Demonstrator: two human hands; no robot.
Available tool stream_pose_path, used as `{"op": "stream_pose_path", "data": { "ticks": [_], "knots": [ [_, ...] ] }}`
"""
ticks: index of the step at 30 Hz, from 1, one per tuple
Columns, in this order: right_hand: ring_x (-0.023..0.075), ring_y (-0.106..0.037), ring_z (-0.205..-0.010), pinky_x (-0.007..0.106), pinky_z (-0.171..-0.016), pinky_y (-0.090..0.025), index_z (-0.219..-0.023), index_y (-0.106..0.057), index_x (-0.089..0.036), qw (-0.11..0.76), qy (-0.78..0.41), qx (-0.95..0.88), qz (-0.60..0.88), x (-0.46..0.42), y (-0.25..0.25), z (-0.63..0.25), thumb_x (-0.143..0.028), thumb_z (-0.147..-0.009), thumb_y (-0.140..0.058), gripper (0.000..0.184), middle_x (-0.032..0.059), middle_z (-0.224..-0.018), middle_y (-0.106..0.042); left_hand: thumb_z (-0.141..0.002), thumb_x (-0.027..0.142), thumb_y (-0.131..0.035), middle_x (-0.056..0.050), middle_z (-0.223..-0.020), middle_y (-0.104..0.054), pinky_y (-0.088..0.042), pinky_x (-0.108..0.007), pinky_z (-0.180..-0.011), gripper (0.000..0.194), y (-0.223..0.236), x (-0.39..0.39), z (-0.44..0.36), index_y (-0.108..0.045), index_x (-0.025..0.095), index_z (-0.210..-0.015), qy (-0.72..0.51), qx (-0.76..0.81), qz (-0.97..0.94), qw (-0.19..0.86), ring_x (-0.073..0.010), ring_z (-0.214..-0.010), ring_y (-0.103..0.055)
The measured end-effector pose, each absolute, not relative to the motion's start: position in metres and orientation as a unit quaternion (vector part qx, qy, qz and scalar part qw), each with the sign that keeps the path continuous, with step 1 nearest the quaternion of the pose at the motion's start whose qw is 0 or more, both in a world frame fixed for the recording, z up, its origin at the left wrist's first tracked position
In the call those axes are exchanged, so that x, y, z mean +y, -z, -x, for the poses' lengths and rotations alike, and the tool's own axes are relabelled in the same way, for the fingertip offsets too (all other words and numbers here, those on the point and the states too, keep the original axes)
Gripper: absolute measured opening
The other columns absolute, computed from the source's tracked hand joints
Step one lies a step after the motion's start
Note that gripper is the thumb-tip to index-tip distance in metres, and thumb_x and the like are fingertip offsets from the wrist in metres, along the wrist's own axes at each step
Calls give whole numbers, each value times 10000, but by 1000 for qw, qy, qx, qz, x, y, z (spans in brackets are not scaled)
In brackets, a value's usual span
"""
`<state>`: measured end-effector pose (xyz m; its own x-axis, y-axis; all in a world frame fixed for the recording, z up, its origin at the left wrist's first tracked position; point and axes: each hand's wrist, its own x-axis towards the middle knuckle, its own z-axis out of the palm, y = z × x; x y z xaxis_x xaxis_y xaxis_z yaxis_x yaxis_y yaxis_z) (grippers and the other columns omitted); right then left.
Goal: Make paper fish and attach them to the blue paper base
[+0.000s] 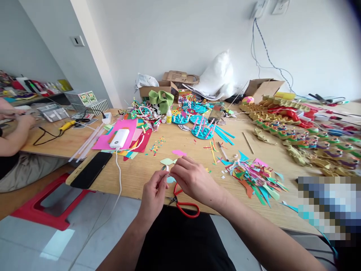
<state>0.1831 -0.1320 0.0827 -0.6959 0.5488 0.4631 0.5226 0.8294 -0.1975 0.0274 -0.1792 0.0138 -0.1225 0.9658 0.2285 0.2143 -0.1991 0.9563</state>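
Pinching a small white curved strip of unclear material (167, 168) just above the near side of the pale wooden worktop (134, 177), where both hands meet. Closing the left hand's (152, 192) grip at thumb and fingertips on the strip; closing the right hand's (195, 180) grip, fingers bent, at its right end, partly hiding it.

Seeing just beyond the fingers a pale-green leaf-shaped paper piece (166, 161), then a pink paper oval (179, 153). Noting red-handled metal scissors (176, 202) below the right wrist, at the near edge, with one loop jutting past it.

To the right, finding a loose heap of multicoloured paper scraps (255, 177); farther right, rows of tan moulded trays (269, 107). To the left, noting a white rectangular power bank (119, 137) on a bright pink paper sheet (101, 141), near a black smartphone (91, 170). Toward the back, seeing a yellow-labelled bottle (169, 116) and turquoise discs with striped sticks (202, 130). At far left, glimpsing another person's hand (26, 122).
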Motion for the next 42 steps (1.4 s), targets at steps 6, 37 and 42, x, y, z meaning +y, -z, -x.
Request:
{"op": "stream_pose_path", "data": {
  "ticks": [6, 37, 42],
  "knots": [
    [206, -537, -873, 331, -750, -459, -1038, -601, -171, 265, -44, -907, 324, -144, -70, -205, -338, -951, -459, 236, 99, -925, -604, -887, 367, -549, -91, -1014, -705, -445, -222, -568, 209, -19, -178, -14, -583, 183, -980, -566, 526, -518, 368, -111, -643, -563],
    [239, -504, -998, 417, -902, -438, -1205, -505, -156, 159, -21, -931, 329, -180, 10, -224, -45, -891, -392, 352, 128, -1075, -571, -844, 395, -602, -113, -1026, -714, -405, -218, -511, 252, -14, -177, -9, -603, 169, -957, -593, 513, -482, 392, -116, -613, -557],
    [224, -536, -1012, 406, -867, -457, -1189, -487, -200, 302, -163, -858, 381, -171, 6, -235, -98, -918, -350, 320, 124, -1100, -571, -843, 396, -604, -109, -1027, -717, -405, -220, -516, 247, -13, -176, -10, -604, 175, -954, -594, 510, -481, 395, -112, -616, -566]
  ]
}}
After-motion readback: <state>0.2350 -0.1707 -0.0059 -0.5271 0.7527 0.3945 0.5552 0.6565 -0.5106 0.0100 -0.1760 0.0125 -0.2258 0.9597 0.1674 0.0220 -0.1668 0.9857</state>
